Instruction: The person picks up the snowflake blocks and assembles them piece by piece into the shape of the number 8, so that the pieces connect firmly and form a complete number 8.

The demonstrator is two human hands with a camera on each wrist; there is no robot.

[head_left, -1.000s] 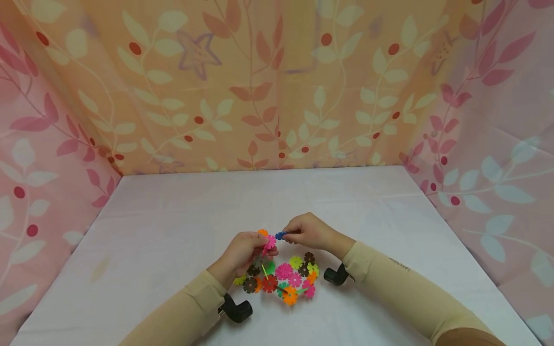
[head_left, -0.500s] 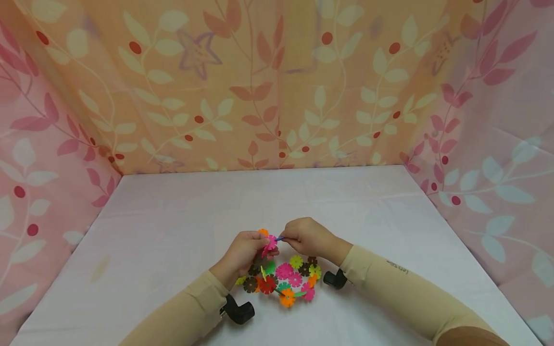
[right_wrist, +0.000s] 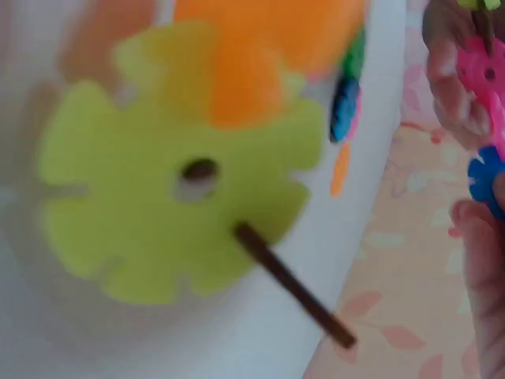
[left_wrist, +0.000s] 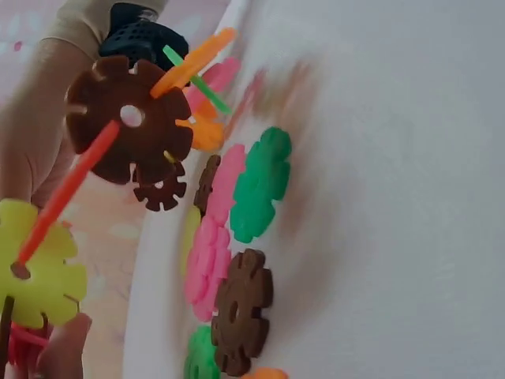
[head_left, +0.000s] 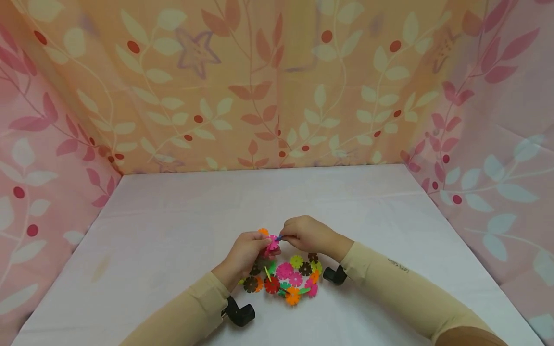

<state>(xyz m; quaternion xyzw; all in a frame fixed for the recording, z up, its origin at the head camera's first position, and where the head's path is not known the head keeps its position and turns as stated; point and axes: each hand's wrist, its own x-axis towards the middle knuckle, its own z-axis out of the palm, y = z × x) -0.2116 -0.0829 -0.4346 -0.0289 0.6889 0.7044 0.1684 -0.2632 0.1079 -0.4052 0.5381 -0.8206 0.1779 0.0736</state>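
Note:
My left hand (head_left: 243, 253) pinches a pink notched flower disc (head_left: 273, 243) between thumb and fingers. In my right hand (head_left: 310, 235), thumb and fingertips grip a blue notched disc (right_wrist: 483, 175), its edge right at the pink one's rim. From the left hand runs a chain of slotted-together discs, curving over the table: a red disc (head_left: 272, 284), an orange disc (head_left: 292, 296) and several others. Close to the left wrist camera, a brown disc (left_wrist: 102, 150) and a yellow disc (left_wrist: 55, 276) are joined by an edge-on red disc (left_wrist: 69, 189). Fingers hide part of the blue disc.
Under the hands is a white-covered table (head_left: 195, 202). Loose discs lie on it, among them a green disc (left_wrist: 263, 185) and a dark brown disc (left_wrist: 243, 312). Floral curtains (head_left: 277, 86) close off the back and both sides. Black wrist devices (head_left: 240, 315) hang below the sleeves.
The right hand has turned the blue disc edge-on and moved it left against the pink disc's rim. The left hand keeps its pinch; the hanging chain has shifted slightly.

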